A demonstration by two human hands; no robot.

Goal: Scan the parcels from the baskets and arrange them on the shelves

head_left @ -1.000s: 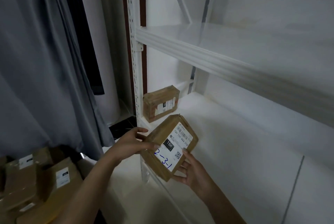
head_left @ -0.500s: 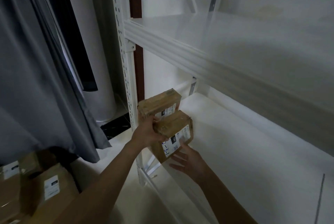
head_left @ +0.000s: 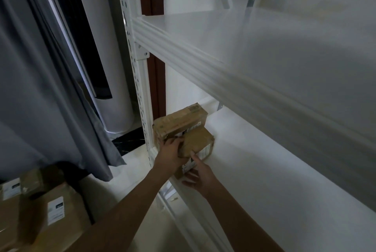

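- While boxes [head_left: 61, 217] wait at lower left, their print too dim to read, the step in hand looks like shelving.
- Left hand [head_left: 169, 153], low centre, curls over the parcel [head_left: 198, 141] and grips its near end.
- Parcel seems to rest on the lower shelf [head_left: 264, 170], touching a second parcel [head_left: 179, 121] behind; best slid flush, label [head_left: 204, 151] outward.
- Right hand [head_left: 200, 176], fingers nearly straight, grasps nothing; its forefinger touches the label, whose writing is unreadable.

Dim, soft blur, wide-angle bending at edges.
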